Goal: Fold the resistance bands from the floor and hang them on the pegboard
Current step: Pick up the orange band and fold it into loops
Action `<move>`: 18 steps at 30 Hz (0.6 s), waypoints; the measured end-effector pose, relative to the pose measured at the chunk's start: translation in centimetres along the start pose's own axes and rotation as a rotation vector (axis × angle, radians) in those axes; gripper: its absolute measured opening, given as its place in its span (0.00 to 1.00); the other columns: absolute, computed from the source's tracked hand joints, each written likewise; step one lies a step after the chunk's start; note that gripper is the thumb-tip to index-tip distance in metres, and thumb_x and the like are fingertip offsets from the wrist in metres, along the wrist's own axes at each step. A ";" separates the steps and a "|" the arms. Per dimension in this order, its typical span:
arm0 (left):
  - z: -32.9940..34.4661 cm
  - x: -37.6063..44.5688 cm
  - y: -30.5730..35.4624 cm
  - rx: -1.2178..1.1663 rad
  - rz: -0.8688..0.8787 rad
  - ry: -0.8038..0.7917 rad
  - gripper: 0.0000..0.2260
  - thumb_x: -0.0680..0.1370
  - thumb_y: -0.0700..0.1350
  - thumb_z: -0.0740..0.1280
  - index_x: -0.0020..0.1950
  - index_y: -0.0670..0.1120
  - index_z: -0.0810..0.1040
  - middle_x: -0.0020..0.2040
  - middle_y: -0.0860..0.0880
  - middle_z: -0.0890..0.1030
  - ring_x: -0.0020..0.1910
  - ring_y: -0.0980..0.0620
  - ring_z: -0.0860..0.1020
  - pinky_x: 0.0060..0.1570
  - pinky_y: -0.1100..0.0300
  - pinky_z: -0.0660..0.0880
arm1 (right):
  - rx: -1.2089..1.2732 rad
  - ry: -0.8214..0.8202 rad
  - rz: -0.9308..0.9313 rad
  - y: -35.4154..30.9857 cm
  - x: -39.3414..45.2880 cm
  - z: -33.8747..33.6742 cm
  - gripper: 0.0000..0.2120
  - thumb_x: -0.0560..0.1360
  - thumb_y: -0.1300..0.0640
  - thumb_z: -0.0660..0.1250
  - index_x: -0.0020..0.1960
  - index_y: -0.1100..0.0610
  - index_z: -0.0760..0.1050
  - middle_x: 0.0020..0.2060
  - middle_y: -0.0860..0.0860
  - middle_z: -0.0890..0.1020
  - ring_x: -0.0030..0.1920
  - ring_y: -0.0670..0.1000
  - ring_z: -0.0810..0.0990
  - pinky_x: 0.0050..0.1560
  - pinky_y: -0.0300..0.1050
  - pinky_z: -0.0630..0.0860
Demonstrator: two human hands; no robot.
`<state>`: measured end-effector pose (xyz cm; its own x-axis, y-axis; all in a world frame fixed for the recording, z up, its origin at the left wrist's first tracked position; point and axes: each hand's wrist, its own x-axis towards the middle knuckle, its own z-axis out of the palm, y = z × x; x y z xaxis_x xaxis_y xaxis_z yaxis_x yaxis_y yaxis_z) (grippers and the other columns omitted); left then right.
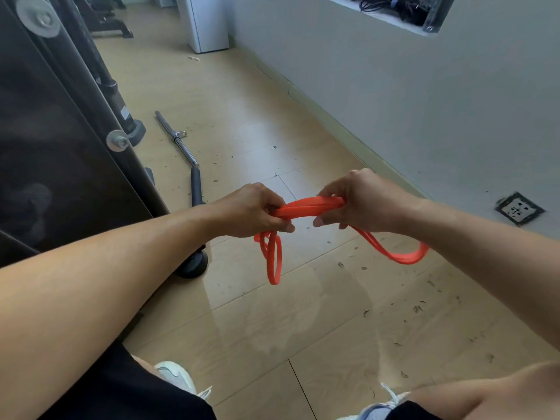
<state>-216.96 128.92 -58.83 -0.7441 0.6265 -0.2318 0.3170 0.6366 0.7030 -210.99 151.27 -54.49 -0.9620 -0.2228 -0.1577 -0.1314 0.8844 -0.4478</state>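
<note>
Above the floor, both hands (306,209) (fingers curled) grip an orange band (309,209).

The left hand (257,210) and right hand (357,203) each cover the part of the band (309,207) inside their curled fingers. By the band, the bar (181,144) runs behind the left forearm. Both shoes (178,377) are partly hidden by shorts, the right one cut off below. The recess (391,9) is cut off above, its contents unclear.
</note>
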 end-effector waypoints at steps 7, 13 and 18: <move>-0.5 -0.2 -0.1 -0.043 0.079 0.010 0.02 0.78 0.46 0.73 0.50 0.52 0.81 0.44 0.51 0.86 0.47 0.51 0.86 0.52 0.55 0.81 | 0.148 -0.039 0.036 -0.4 -0.2 0.1 0.13 0.73 0.47 0.77 0.53 0.53 0.83 0.40 0.46 0.87 0.37 0.45 0.88 0.42 0.44 0.85; -0.9 -0.5 -0.4 0.007 0.051 -0.006 0.06 0.76 0.47 0.75 0.52 0.49 0.84 0.43 0.51 0.86 0.42 0.52 0.85 0.48 0.57 0.82 | 0.217 -0.108 0.084 -0.6 -0.3 0.0 0.16 0.72 0.46 0.77 0.56 0.51 0.81 0.43 0.48 0.88 0.35 0.47 0.88 0.38 0.39 0.84; -0.9 -0.7 -0.5 0.055 0.062 0.004 0.05 0.78 0.48 0.74 0.52 0.49 0.84 0.45 0.47 0.84 0.46 0.47 0.84 0.50 0.52 0.81 | 0.175 -0.175 0.067 -0.4 -0.2 0.3 0.14 0.70 0.44 0.79 0.51 0.47 0.83 0.37 0.44 0.87 0.37 0.43 0.87 0.42 0.40 0.79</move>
<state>-217.13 127.79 -58.38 -0.7248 0.6633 -0.1862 0.3938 0.6207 0.6780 -210.66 150.82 -54.58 -0.9090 -0.2469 -0.3357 -0.0102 0.8185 -0.5744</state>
